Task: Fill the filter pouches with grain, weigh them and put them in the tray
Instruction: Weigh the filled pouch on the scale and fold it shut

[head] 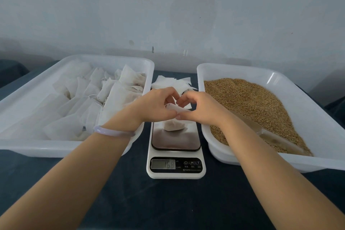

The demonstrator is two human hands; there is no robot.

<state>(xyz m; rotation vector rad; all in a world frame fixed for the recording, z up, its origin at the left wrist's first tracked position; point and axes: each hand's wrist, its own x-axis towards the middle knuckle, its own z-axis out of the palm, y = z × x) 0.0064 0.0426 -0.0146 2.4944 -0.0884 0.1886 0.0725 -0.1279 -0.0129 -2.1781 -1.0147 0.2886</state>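
Pouch point(172, 126) on scale point(175, 143); left hand point(156, 104) and right hand point(198, 107) pinch its top, fingers curled. Pouch tray point(104, 58) at 9 o'clock, grain tray point(233, 67) at 3.

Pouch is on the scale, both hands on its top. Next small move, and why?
Probably lift the white filter pouch left into the white plastic tray of filled pouches. Both the left hand and right hand pinch its top, it stands on the white digital scale, and the display shows a reading, digits blurry.
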